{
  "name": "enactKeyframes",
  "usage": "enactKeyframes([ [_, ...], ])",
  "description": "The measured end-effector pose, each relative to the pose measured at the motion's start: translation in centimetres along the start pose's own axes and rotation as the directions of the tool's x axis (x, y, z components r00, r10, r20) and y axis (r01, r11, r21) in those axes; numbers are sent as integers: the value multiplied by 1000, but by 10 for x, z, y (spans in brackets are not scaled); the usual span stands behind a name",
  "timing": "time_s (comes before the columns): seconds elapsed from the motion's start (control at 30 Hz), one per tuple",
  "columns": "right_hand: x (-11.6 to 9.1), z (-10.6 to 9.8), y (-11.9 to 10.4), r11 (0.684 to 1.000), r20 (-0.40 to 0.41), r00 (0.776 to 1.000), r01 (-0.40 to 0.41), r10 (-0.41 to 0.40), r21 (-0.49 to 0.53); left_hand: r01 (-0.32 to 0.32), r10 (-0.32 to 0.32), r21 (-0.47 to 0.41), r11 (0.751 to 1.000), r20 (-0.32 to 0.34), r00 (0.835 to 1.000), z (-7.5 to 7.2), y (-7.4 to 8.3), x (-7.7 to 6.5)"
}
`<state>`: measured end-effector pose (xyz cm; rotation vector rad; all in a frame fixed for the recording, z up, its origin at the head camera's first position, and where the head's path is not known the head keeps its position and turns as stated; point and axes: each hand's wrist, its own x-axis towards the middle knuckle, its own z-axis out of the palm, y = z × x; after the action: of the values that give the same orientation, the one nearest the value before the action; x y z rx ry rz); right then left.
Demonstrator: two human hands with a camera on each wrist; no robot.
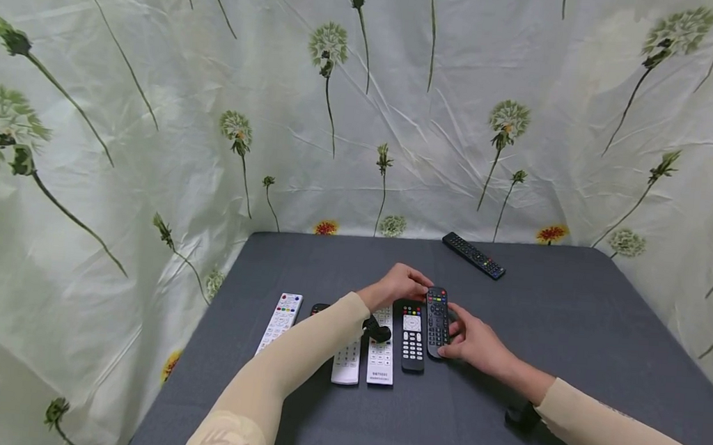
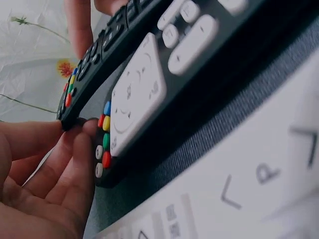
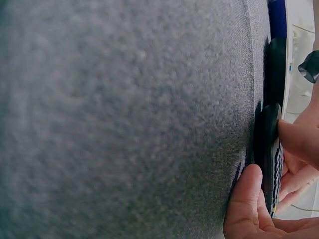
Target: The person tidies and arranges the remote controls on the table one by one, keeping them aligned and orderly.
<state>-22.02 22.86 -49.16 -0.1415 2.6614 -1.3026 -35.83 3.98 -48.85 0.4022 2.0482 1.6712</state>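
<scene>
My left hand [image 1: 403, 283] pinches the top end of a slim black remote control [image 1: 437, 322], thumb above and fingertips beneath in the left wrist view. My right hand [image 1: 474, 338] grips the same remote along its right side, thumb by the lower end. In the right wrist view, the black remote [image 3: 271, 154] shows edge-on between fingers, close to the dark cloth. Just left of it lies a black remote with white buttons [image 1: 413, 339], and beyond that a white remote [image 1: 380, 364], partly covered by the left wrist's black camera.
Further left, another white remote [image 1: 347, 363] and a dark remote [image 1: 318, 308] lie partly behind my left sleeve. A white remote [image 1: 283, 314] lies at the left. One more black remote [image 1: 473, 255] rests diagonally near the table's back edge. A flowered curtain [image 1: 403, 114] hangs behind the grey table [image 1: 562, 322].
</scene>
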Motion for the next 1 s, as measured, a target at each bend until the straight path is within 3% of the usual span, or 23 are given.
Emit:
enactKeyframes([
  [0.2,-4,1,1,999,23,1000,-12,11,39,-17,16,98,995,17,1000,0,-2,-2],
  [0.47,-9,0,1,1000,35,999,-8,8,9,-21,14,184,983,38,999,-2,-5,0],
  [0.73,-13,-2,0,1000,36,999,-9,8,15,-61,29,325,944,104,994,-5,-1,2],
  [1.0,-14,-1,4,999,22,1000,-21,20,34,-72,29,337,939,129,991,-3,-2,2],
])
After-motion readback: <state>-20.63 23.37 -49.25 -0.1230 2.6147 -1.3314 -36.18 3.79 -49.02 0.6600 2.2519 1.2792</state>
